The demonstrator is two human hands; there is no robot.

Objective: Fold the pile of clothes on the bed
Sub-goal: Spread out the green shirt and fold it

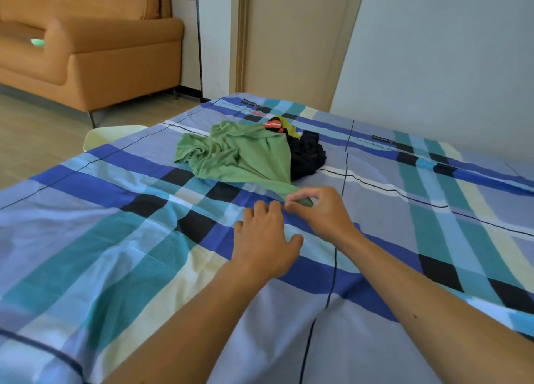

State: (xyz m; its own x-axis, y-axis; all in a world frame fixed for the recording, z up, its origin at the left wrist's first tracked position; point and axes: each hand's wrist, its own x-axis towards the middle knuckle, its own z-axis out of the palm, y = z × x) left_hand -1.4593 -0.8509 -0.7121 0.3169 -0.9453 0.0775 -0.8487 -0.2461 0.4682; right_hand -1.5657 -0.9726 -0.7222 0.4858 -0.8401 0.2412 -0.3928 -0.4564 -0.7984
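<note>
Bare forearms reach in from the near edge of the bed, the right hand pinching the near tip of the green shirt between thumb and fingers, while the left hand rests just beside it on the bedding, its fingers loosely spread and holding nothing. That shirt lies crumpled toward the bed's far edge, touching a black garment on its right and a red-and-yellow one behind it. Beyond the far left corner stand a pale chair and an orange sofa.
</note>
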